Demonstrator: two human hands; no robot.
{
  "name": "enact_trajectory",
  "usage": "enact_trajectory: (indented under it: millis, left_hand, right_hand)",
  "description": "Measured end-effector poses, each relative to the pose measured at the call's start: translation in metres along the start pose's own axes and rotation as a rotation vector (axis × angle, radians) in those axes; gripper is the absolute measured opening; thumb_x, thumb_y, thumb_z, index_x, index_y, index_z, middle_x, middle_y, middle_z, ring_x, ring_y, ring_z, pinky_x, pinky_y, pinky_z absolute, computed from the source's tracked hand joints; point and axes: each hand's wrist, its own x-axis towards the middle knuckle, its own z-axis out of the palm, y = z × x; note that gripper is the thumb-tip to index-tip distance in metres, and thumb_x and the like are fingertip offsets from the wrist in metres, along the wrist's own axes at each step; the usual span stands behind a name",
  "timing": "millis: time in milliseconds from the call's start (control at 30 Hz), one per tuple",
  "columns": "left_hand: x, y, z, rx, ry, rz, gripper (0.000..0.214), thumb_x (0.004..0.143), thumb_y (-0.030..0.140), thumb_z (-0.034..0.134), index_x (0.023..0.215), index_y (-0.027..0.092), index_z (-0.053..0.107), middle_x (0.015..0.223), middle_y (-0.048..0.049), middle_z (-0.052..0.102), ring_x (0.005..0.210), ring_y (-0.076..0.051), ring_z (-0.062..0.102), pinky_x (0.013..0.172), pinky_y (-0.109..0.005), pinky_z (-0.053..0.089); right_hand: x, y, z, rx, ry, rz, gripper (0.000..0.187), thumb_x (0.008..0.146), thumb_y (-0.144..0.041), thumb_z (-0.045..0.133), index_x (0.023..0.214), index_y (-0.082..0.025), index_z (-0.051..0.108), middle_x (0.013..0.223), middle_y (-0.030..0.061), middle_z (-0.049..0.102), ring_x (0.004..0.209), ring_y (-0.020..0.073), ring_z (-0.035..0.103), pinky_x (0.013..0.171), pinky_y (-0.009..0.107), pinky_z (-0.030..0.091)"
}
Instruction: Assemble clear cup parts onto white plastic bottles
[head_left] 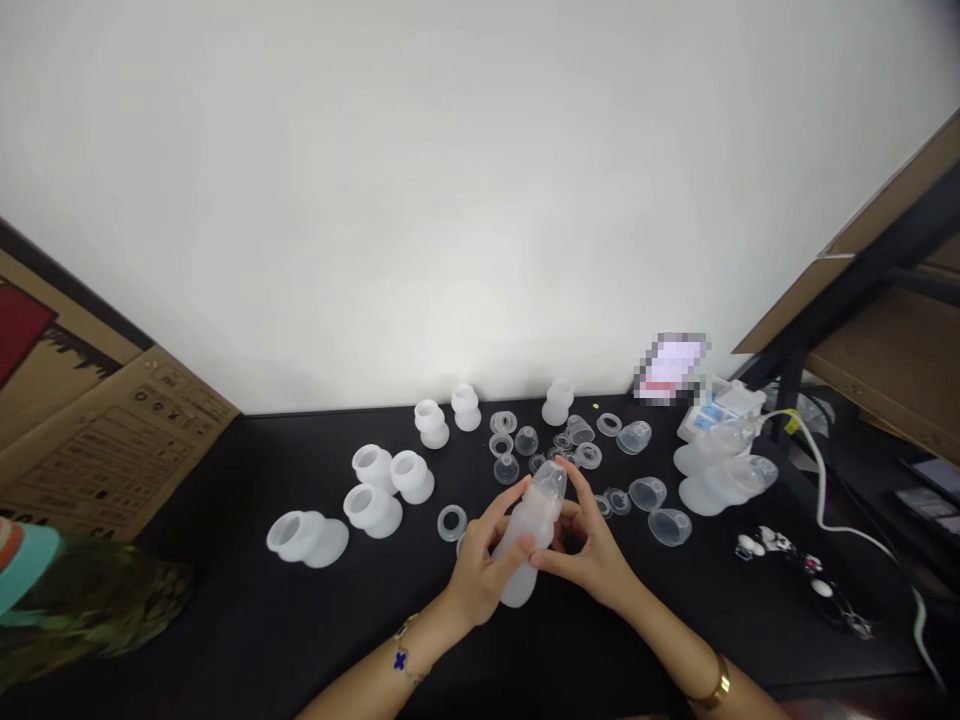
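Observation:
A frosted white baby bottle (517, 545) with a clear cap on top is held tilted above the black table. My left hand (484, 560) wraps around its body from the left. On the other side, my right hand (589, 545) grips it near the neck, one finger up at the cap. Left of my hands stand and lie several open white bottle bodies (373, 510). Just beyond the held bottle are clear dome caps (506, 468) and ring collars (589, 456). One ring (451, 522) lies close to my left hand.
Two capped bottles (720, 490) lie at the right beside a white and blue box (724, 405). A white cable (821, 490) and a beaded strap (814, 580) are further right. A phone (670, 368) leans at the wall. Left are a cardboard box (112, 450) and a large jar (90, 600).

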Motion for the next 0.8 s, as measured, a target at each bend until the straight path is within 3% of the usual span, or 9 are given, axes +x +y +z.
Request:
enact_trajectory:
  millis: [400,800]
  left_hand:
    - [-0.0016,-0.0014,-0.0012,0.071,-0.001,0.021,0.060,0.093,0.041,0.059,0.146,0.018,0.044,0.075,-0.0025,0.071,0.058,-0.014,0.055,0.056,-0.024,0.039]
    - [-0.0027,-0.0073,-0.0002,0.016,0.009,-0.017,0.060,0.093,0.044,0.060,0.145,0.018,0.045,0.065,0.0010,0.060,0.054,-0.012,0.048,0.053,-0.022,0.034]
  right_hand:
    - [-0.0004,0.0029,-0.0044,0.011,0.009,0.048,0.107,0.067,-0.034,0.090,0.148,-0.036,0.020,0.076,-0.0045,0.062,0.055,0.0126,0.050,0.052,0.026,0.040]
    - [0.0007,0.0033,-0.0055,0.011,0.020,0.050,0.100,0.066,-0.033,0.090,0.143,-0.034,0.025,0.073,-0.0059,0.065,0.050,0.0106,0.050,0.049,0.024,0.038]
